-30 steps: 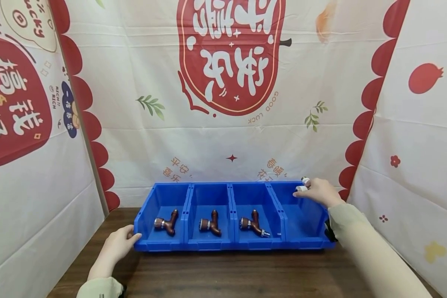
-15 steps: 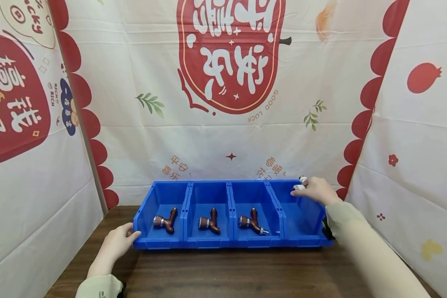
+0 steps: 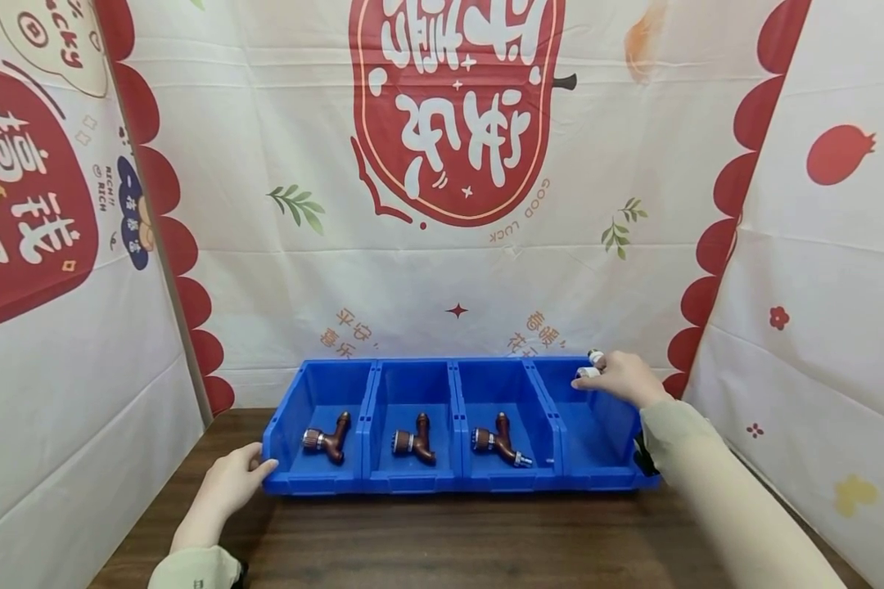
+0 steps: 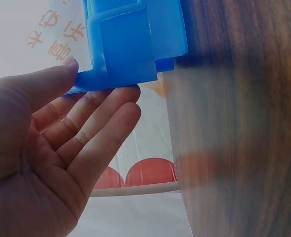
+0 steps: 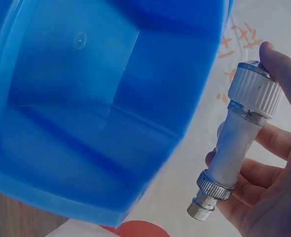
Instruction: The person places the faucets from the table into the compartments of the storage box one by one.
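Note:
My left hand (image 3: 228,481) is at the left end of a row of blue storage bins (image 3: 460,483). In the left wrist view its thumb and fingers (image 4: 103,133) pinch the rim of the end bin between them. Above the rightmost bin, my right hand (image 3: 626,378) holds a white faucet (image 5: 234,138) with a ribbed knob and chrome fittings. The thumb presses the knob end while the fingers curl behind the body. Brown faucets lie one each in the other bins: the left (image 3: 326,440), the second (image 3: 415,442) and the third (image 3: 502,442), which has a silver nozzle.
The bins stand on a dark wooden table (image 3: 442,540). Printed white cloth (image 3: 442,278) hangs close behind them, and further cloth walls rise at left and right. Partitions separate the bins.
My right hand, with the white faucet, has shifted very slightly left over the rightmost bin. The left hand stays at the bin's edge, and the brown faucets lie as before.

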Demonstrator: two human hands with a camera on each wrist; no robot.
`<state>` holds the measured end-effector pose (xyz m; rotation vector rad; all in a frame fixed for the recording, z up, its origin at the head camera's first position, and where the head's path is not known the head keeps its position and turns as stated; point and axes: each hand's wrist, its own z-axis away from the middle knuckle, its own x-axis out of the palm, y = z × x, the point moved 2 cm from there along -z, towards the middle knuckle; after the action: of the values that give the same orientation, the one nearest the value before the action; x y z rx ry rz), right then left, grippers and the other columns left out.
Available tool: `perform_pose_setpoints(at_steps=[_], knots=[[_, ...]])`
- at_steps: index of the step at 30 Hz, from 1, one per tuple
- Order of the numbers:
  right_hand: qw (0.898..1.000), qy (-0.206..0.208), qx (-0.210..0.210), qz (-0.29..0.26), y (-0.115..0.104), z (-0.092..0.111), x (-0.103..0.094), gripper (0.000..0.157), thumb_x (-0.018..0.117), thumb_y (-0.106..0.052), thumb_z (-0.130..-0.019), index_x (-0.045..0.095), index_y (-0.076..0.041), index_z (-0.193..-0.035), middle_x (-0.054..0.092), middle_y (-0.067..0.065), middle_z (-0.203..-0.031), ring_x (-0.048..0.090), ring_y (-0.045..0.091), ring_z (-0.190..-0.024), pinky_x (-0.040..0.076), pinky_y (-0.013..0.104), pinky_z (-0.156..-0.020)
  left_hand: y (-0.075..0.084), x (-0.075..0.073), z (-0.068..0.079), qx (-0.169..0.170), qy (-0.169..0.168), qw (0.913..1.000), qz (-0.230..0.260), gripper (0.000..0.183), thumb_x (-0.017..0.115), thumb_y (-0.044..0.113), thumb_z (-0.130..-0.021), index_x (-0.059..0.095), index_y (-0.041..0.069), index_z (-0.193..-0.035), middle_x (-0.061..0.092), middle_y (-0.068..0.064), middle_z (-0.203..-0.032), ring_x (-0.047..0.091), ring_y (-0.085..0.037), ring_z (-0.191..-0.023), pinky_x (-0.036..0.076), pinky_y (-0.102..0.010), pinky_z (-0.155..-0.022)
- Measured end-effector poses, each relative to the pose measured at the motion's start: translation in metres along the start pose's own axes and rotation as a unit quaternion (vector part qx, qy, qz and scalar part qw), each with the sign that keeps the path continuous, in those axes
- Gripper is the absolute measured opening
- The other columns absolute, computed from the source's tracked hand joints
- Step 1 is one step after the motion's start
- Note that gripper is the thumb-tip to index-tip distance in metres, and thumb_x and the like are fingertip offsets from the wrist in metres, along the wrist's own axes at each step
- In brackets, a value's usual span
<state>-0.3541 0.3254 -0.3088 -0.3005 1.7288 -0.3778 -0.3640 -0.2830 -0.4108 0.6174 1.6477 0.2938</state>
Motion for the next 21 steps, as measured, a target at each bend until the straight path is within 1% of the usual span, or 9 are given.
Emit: perform_pose_setpoints(at_steps=[4,8,13,21], knots=[[1.000,0.001,-0.002,-0.005,-0.0015,0.0018,0.0017,0.087,0.071,-0.062,-0.076,0.056,0.008,-0.123,0.062,0.030,-0.113,0.062,0.047,-0.095,0.051,0.062,-0.071,0.0002,0.0001,0.0000,-0.004,-0.001,1.0000,0.002,0.037,0.064,0.022,-0.094,0.059,-0.007,-0.116,0.061,-0.004,-0.075,0.055,-0.019,-0.067,0.049,-0.041,-0.063],[1.000,0.000,0.000,-0.008,-0.0039,0.0022,0.0025,0.088,0.071,-0.063,-0.075,0.056,0.009,-0.124,0.061,0.030,-0.114,0.061,0.047,-0.096,0.052,0.060,-0.071,0.0009,0.0008,-0.0003,-0.008,-0.003,0.9999,0.005,0.037,0.063,0.022,-0.094,0.059,-0.007,-0.116,0.059,-0.003,-0.073,0.054,-0.018,-0.066,0.048,-0.039,-0.061],[1.000,0.001,0.002,-0.009,-0.0063,0.0014,0.0042,0.088,0.072,-0.063,-0.074,0.056,0.008,-0.124,0.061,0.030,-0.114,0.061,0.047,-0.097,0.052,0.060,-0.071,-0.0003,0.0010,0.0008,-0.006,0.001,1.0000,0.004,0.034,0.064,0.022,-0.094,0.060,-0.006,-0.114,0.057,-0.002,-0.071,0.053,-0.018,-0.065,0.046,-0.037,-0.060],[1.000,-0.007,0.002,-0.009,-0.0045,0.0015,0.0091,0.090,0.071,-0.063,-0.075,0.054,0.009,-0.126,0.060,0.030,-0.115,0.061,0.048,-0.098,0.052,0.060,-0.073,-0.0011,0.0006,0.0007,0.003,0.001,1.0000,0.001,0.033,0.064,0.022,-0.093,0.061,-0.005,-0.113,0.061,-0.002,-0.074,0.054,-0.018,-0.066,0.047,-0.039,-0.061]])
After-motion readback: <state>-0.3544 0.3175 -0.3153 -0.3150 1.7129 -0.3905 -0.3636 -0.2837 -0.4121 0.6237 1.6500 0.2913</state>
